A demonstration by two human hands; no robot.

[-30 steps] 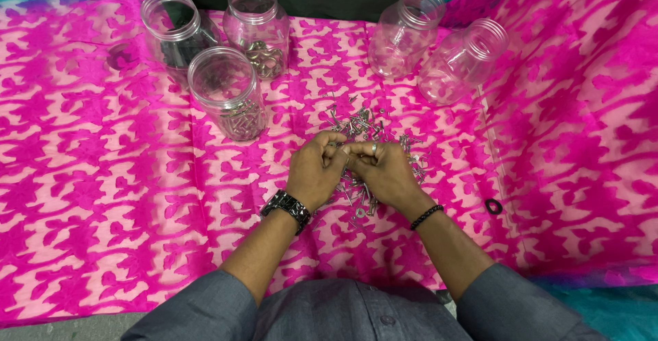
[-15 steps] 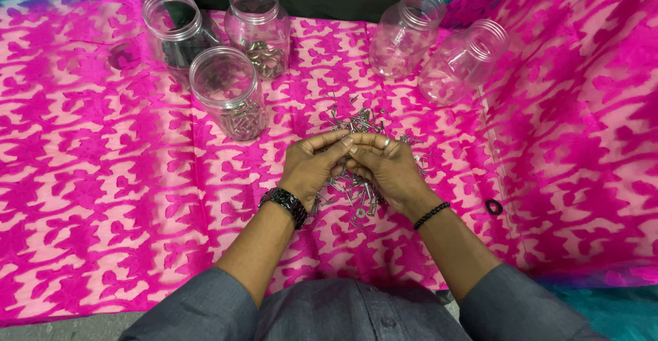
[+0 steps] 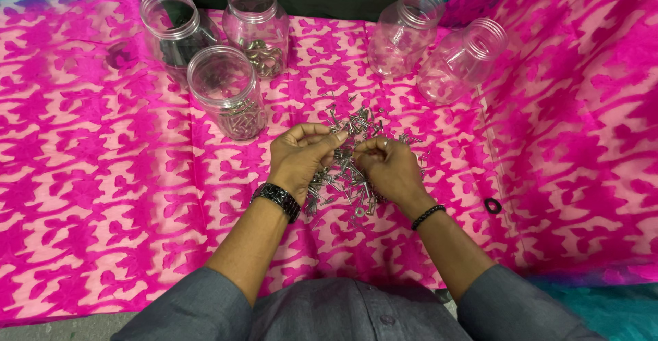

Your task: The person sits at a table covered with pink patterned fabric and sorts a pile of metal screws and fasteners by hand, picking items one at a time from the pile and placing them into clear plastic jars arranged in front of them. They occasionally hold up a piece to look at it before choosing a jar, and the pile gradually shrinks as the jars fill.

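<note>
A pile of small metal screws (image 3: 349, 159) and like hardware lies on the pink patterned cloth (image 3: 96, 197) that covers the tabletop, in the middle of the view. Both hands sit right over the pile, fingertips turned in toward each other and nearly touching. The left hand (image 3: 298, 159) has its thumb and forefinger pinched together above the near edge of the pile; the right hand (image 3: 389, 169) pinches likewise. Each grip is closed on something small from the pile, but the piece itself is too small to make out. A dark watch (image 3: 277, 199) circles the left wrist and a dark bead bracelet (image 3: 428, 216) the right; grey sleeves cover both forearms lower down.

Up and to the left of the pile stands a clear jar (image 3: 227, 94) with metal pieces in its bottom. Behind it stand two more clear jars: a left one (image 3: 171, 32) that looks dark inside, and a middle one (image 3: 258, 29) holding some larger metal parts. Up and to the right of the pile, two clear jars (image 3: 404, 32) (image 3: 460, 63) lean toward the right; both look bare inside. A small black ring (image 3: 492, 205) lies on the cloth well to the right of the right hand. A teal cloth edge (image 3: 603, 307) shows at the lower right corner.
</note>
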